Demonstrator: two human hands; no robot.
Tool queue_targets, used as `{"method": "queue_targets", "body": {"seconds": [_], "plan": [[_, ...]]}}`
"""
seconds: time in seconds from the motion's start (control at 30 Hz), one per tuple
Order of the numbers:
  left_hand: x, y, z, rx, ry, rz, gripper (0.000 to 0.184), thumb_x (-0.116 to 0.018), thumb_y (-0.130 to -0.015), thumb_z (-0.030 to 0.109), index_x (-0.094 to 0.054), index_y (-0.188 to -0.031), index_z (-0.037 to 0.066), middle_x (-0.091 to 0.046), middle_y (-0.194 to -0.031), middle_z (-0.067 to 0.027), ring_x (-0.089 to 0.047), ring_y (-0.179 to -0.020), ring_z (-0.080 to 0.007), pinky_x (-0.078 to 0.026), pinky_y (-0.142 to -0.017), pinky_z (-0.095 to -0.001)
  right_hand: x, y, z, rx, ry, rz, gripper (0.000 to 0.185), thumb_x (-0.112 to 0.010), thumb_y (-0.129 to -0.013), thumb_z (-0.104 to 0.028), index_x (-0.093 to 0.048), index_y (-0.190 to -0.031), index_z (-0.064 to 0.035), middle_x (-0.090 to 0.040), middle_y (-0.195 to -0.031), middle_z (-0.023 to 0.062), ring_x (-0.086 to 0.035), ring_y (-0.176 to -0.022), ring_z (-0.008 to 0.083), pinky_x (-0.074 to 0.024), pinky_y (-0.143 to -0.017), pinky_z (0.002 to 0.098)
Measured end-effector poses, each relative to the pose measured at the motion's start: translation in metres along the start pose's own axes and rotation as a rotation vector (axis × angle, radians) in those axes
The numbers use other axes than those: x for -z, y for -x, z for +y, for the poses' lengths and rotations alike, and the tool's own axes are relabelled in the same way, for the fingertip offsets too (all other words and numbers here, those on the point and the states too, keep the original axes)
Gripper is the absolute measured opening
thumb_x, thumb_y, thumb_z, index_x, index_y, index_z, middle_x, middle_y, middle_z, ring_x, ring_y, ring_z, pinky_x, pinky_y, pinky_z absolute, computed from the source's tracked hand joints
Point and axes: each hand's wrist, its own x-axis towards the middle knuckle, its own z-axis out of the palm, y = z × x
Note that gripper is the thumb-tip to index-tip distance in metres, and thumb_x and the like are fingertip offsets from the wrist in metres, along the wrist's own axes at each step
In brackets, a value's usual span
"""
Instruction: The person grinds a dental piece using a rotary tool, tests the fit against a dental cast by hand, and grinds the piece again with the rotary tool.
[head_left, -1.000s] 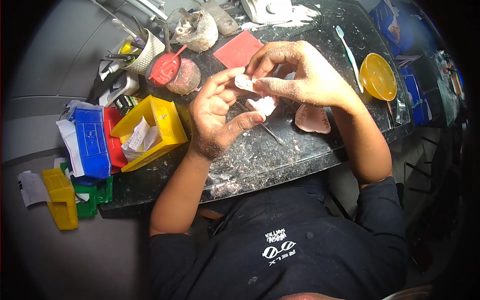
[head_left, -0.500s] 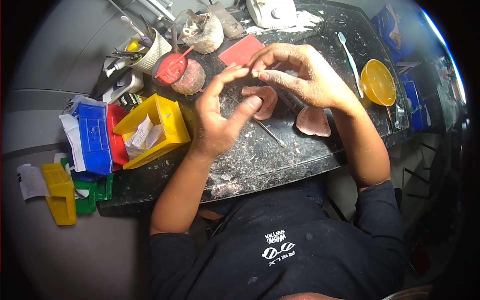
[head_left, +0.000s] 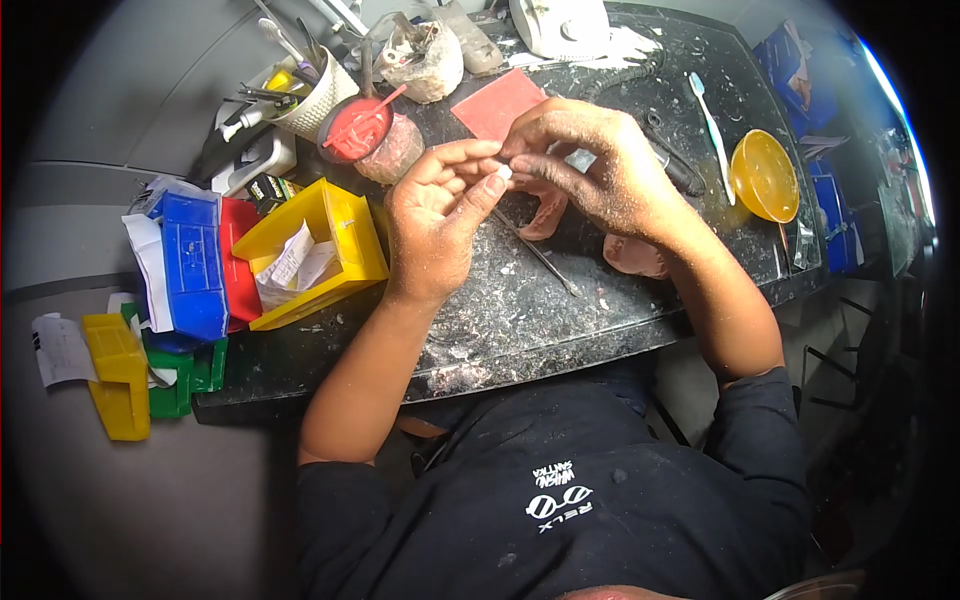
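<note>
Between my two hands, above the bench, is a small white piece (head_left: pixel 504 173). My left hand (head_left: pixel 440 205) pinches it between thumb and fingertips. My right hand (head_left: pixel 590 160), dusty with powder, has thumb and forefinger pressed together against the same piece; whether it holds anything else is hidden. Below the fingers a pink dental model (head_left: pixel 546 215) lies on the bench, partly covered by my right hand. A second pink model (head_left: pixel 633 256) lies under my right wrist. A thin metal tool (head_left: pixel 543 259) rests on the bench just below the hands.
On the dark bench (head_left: pixel 520 325) are a red square sheet (head_left: pixel 497 104), a toothbrush (head_left: pixel 713 140) and a yellow bowl (head_left: pixel 765 176). A red-filled ladle (head_left: pixel 357 128), a tool holder (head_left: pixel 318 103) and a yellow bin (head_left: pixel 350 240) stand at the left.
The pale pink piece held a second ago has left the hands; a pink model shows on the bench. My left fingers have closed in from a spread pose onto the small white piece.
</note>
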Motion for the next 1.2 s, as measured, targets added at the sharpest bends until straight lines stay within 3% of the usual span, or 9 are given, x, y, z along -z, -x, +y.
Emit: {"method": "queue_targets", "body": {"seconds": [0.1, 0.23, 0.33, 0.53, 0.67, 0.73, 0.83, 0.87, 1.2], "plan": [[0.001, 0.001, -0.001, -0.026, -0.012, 0.006, 0.029, -0.065, -0.096, -0.007, -0.062, -0.125, -0.006, -0.069, -0.107, -0.0109, -0.068, -0.099, -0.0167, -0.053, -0.092, -0.0283, 0.008, -0.001, 0.004, -0.063, 0.189, 0.101, 0.020, -0.076, -0.086, -0.004, -0.071, -0.104, -0.0038, -0.071, -0.096, 0.0119, -0.073, -0.087, 0.0280, -0.0587, -0.077, 0.0363], [0.002, 0.002, 0.000, -0.013, -0.009, 0.034, 0.027, -0.065, -0.097, -0.007, -0.062, -0.123, -0.006, -0.068, -0.107, -0.0110, -0.067, -0.099, -0.0167, -0.053, -0.093, -0.0289, 0.023, 0.007, 0.029, -0.165, 0.714, 0.151, 0.031, -0.078, -0.085, -0.011, -0.068, -0.113, -0.0043, -0.069, -0.108, 0.0173, -0.066, -0.107, 0.0396, -0.0535, -0.093, 0.0463], [0.002, 0.002, -0.003, -0.051, 0.040, 0.016, 0.024, -0.065, -0.096, -0.007, -0.062, -0.120, -0.005, -0.068, -0.108, -0.0115, -0.067, -0.099, -0.0172, -0.054, -0.093, -0.0295, 0.023, 0.008, 0.033, -0.340, 0.750, 0.129, 0.029, -0.078, -0.086, -0.012, -0.068, -0.112, -0.0038, -0.069, -0.108, 0.0186, -0.066, -0.108, 0.0395, -0.0531, -0.094, 0.0476], [0.000, 0.003, 0.000, -0.100, 0.028, 0.022, 0.024, -0.064, -0.095, -0.010, -0.061, -0.118, -0.005, -0.068, -0.109, -0.0121, -0.068, -0.101, -0.0189, -0.055, -0.095, -0.0318, 0.020, 0.005, 0.032, -0.377, 0.863, 0.069, 0.022, -0.072, -0.091, -0.012, -0.067, -0.109, -0.0006, -0.068, -0.108, 0.0207, -0.066, -0.106, 0.0404, -0.0531, -0.091, 0.0489], [-0.002, 0.004, 0.001, -0.113, 0.031, 0.032, 0.025, -0.064, -0.095, -0.011, -0.060, -0.118, -0.005, -0.068, -0.109, -0.0131, -0.068, -0.102, -0.0194, -0.056, -0.095, -0.0327, 0.020, 0.000, 0.024, -0.280, 0.608, 0.192, 0.020, -0.070, -0.092, -0.012, -0.065, -0.106, 0.0015, -0.068, -0.107, 0.0219, -0.066, -0.105, 0.0416, -0.0528, -0.088, 0.0476], [-0.002, 0.003, 0.001, -0.118, 0.041, 0.044, 0.024, -0.064, -0.095, -0.011, -0.060, -0.118, -0.006, -0.068, -0.110, -0.0137, -0.068, -0.101, -0.0194, -0.057, -0.094, -0.0328, 0.018, -0.002, 0.019, -0.024, 0.363, 0.269, 0.020, -0.071, -0.094, -0.014, -0.065, -0.104, 0.0014, -0.068, -0.096, 0.0195, -0.069, -0.089, 0.0355, -0.0536, -0.078, 0.0425], [-0.001, 0.002, 0.000, -0.103, 0.074, 0.010, 0.021, -0.065, -0.095, -0.009, -0.060, -0.115, -0.004, -0.069, -0.106, -0.0114, -0.069, -0.098, -0.0155, -0.057, -0.092, -0.0294, 0.012, 0.001, -0.008, -0.107, 0.080, 0.156, 0.022, -0.074, -0.094, -0.018, -0.066, -0.102, 0.0009, -0.065, -0.084, 0.0155, -0.064, -0.073, 0.0255, -0.0528, -0.070, 0.0368], [-0.001, 0.002, -0.002, -0.095, 0.073, -0.005, 0.021, -0.066, -0.095, -0.009, -0.060, -0.115, -0.004, -0.069, -0.106, -0.0118, -0.069, -0.097, -0.0160, -0.057, -0.091, -0.0295, 0.013, 0.000, -0.019, -0.079, 0.109, 0.130, 0.025, -0.078, -0.092, -0.020, -0.066, -0.101, 0.0005, -0.062, -0.077, 0.0130, -0.057, -0.067, 0.0187, -0.0521, -0.066, 0.0336], [-0.002, 0.005, 0.003, -0.027, 0.079, -0.018, 0.022, -0.066, -0.094, -0.009, -0.062, -0.116, -0.006, -0.070, -0.105, -0.0165, -0.071, -0.093, -0.0203, -0.058, -0.088, -0.0317, 0.005, 0.004, -0.015, -0.118, 0.061, 0.066, 0.031, -0.083, -0.087, -0.023, -0.067, -0.095, 0.0022, -0.059, -0.075, 0.0138, -0.058, -0.067, 0.0181, -0.0506, -0.063, 0.0339]]}}
